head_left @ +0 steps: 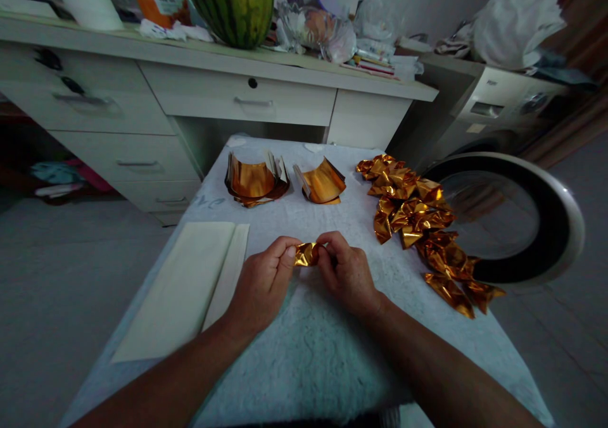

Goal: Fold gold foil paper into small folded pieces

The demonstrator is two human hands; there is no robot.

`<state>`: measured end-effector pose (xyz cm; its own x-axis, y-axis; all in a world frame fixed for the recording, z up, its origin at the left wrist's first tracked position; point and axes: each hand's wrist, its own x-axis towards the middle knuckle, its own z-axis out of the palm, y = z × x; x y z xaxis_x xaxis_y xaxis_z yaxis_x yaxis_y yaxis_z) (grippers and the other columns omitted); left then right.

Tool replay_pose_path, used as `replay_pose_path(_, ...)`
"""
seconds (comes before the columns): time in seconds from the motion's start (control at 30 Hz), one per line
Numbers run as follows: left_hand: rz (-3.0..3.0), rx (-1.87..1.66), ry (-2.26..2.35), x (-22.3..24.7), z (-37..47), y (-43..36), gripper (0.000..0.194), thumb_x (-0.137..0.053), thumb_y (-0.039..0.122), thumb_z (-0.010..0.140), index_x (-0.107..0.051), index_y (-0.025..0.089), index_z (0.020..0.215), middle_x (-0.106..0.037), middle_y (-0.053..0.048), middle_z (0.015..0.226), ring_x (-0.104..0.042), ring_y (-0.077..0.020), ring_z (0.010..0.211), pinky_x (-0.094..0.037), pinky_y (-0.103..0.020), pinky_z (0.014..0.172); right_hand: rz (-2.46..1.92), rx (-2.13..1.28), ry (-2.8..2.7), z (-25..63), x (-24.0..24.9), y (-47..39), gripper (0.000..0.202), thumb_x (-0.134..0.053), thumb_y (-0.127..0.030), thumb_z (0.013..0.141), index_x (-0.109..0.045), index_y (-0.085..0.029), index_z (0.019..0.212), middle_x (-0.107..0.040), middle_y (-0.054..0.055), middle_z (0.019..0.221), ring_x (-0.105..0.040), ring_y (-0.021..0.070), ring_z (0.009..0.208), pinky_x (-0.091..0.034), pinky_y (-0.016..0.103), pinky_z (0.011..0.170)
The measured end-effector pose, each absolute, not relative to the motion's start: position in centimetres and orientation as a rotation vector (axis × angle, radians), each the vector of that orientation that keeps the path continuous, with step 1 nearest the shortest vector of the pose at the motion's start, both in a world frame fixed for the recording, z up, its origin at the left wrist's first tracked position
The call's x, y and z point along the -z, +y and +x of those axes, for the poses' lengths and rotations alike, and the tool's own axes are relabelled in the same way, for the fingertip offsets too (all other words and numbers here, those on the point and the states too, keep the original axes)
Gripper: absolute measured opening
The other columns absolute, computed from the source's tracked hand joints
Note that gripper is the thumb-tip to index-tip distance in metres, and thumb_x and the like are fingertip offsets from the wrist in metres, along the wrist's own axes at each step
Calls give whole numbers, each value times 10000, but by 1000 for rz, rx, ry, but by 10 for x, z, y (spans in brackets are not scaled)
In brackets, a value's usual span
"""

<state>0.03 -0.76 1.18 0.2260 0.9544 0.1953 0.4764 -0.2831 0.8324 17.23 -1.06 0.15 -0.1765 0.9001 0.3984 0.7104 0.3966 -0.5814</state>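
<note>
Between my two hands is a small piece of shiny gold foil paper (306,254), folded or rolled, above the middle of the cloth-covered table (294,352). My left hand (266,279) pinches its left end with thumb and fingers. At the other end my right hand (346,273) is closed on it, with the fingertips partly hidden. Beyond the hands lie two curved stacks of gold foil sheets, a left stack (254,180) and a right stack (323,181). A heap of folded gold foil pieces (413,216) spreads along the table's right side.
White paper sheets (175,289) lie at the table's left. Behind stands a white desk with drawers (247,95), bearing a cut watermelon (232,10) and plastic bags. A washing machine (494,111) on the right has its round door (565,225) swung open beside the foil heap.
</note>
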Motion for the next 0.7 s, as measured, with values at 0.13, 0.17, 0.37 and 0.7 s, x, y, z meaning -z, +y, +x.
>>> replay_pose_path(0.13,1845,-961,1270,-12,-1,-8,294,-378,370,1004,-623,206,1011,-518,61,600,-536,-128,546,-371,-260,556,-1330,-339,-1975,175,-2,-11,116,-432,-185,910,-519,-196,986,-612,-27,630,-550,112,486,-352,207,496)
replay_pose_path(0.17,1834,-972,1272,-12,-2,-8,298,-377,373,1004,-624,206,1008,-518,60,600,-535,-129,548,-373,-259,555,-1311,-351,-1989,175,-2,-12,119,-433,-182,906,-519,-196,987,-604,-28,630,-547,111,488,-354,206,498)
replay_pose_path(0.37,1808,-975,1323,-12,-1,-7,289,-406,403,994,-622,219,1043,-554,52,635,-555,-138,578,-382,-265,573,-1316,-442,-1917,177,-5,-11,126,-446,-188,912,-524,-196,1011,-559,-52,593,-487,97,458,-325,205,485)
replay_pose_path(0.7,1680,-1018,1379,-11,-1,-5,342,-371,409,996,-645,210,1046,-604,26,670,-591,-154,638,-427,-268,598,-1201,-775,-1767,186,-14,-11,227,-413,-363,992,-524,-199,1102,-477,-71,563,-485,112,505,-342,233,521)
